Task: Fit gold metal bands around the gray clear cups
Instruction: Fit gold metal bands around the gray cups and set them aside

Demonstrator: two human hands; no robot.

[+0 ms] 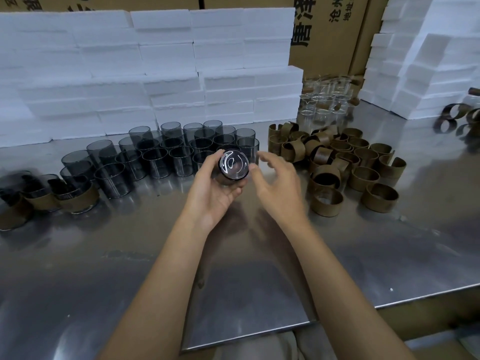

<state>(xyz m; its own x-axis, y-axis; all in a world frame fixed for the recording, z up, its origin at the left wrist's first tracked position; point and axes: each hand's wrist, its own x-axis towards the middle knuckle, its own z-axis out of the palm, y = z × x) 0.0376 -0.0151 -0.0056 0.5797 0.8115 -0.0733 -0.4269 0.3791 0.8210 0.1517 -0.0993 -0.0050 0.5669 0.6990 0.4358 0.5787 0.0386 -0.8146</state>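
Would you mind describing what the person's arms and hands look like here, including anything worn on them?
Both forearms are bare up to the bottom edge of the picture: no sleeves show. The left hand and the right hand wear no gloves, and no rings, watch or bracelet can be seen on the fingers or wrists. The right hand's fingertips are blurred, so fine detail there cannot be told.

Right hand (275, 178) motion-blurred; banded cups (75, 198) at left edge smeared.

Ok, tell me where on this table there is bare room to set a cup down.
Bare steel table lies near the front edge, below both hands. Another bare strip lies right of the gold bands, toward the foam blocks. It is crowded behind the left hand with gray cups, and far left with banded cups.
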